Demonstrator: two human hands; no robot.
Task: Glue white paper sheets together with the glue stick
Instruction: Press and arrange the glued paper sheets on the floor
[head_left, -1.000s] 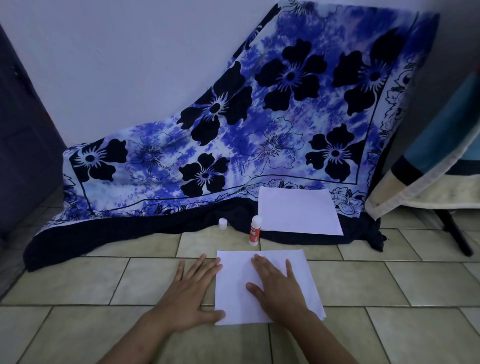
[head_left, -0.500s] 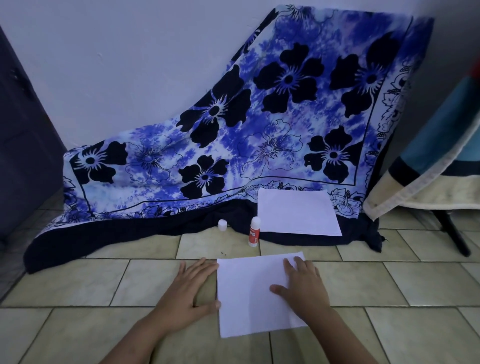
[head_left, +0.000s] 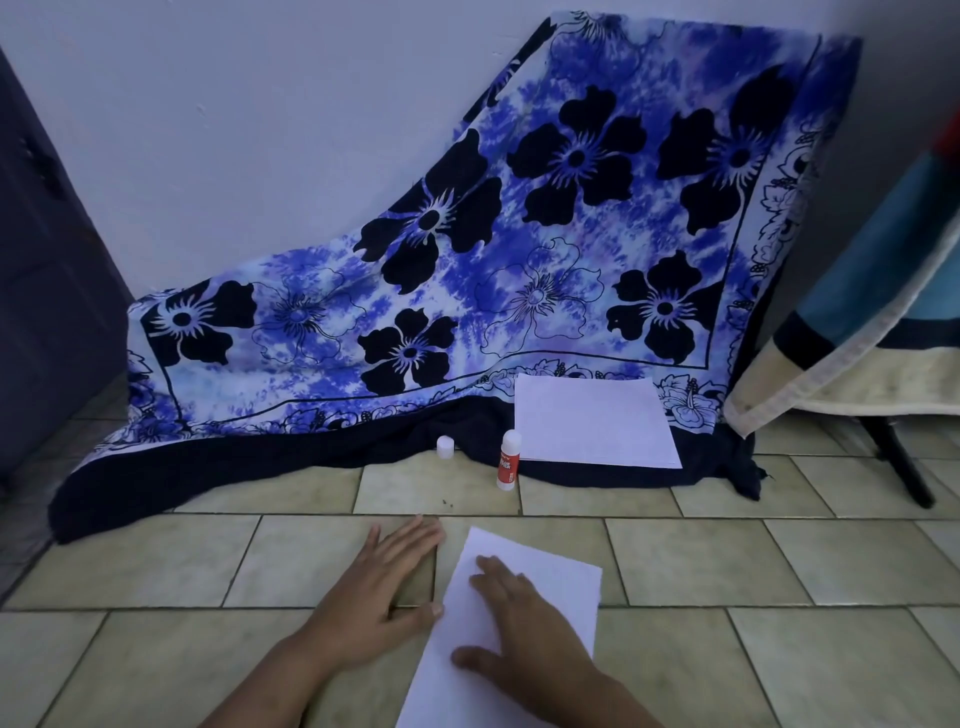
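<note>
I am watching both bare hands lying low in my head view, on the beige tiled floor (head_left: 727, 571). The right hand (head_left: 524, 639) is pressing palm-down on the near white rectangular paper sheet (head_left: 556, 582). Its fingers are lying straight and slightly spread, gripping nothing. That sheet is lying flat on the tiles at a slant, its far corner pointing up and left.

The left hand (head_left: 379, 587) is resting flat on the bare tile just left of the sheet. Its fingers are extended and its thumb tip is touching the paper's left edge; it too is holding nothing.

Farther off, the small red-and-white glue stick (head_left: 508, 462) is standing upright on the floor at the dark hem of a blue and black flower-printed cloth (head_left: 519, 260). It is standing well apart from both hands. Its little white round cap (head_left: 445, 447) is sitting separately to the left, also at the hem.

A second white paper sheet (head_left: 592, 421) is lying on the lower part of that cloth, just right of the stick. The cloth is draping up against the pale wall (head_left: 260, 130). A striped blue and cream fabric (head_left: 857, 322) is hanging at the right edge.
</note>
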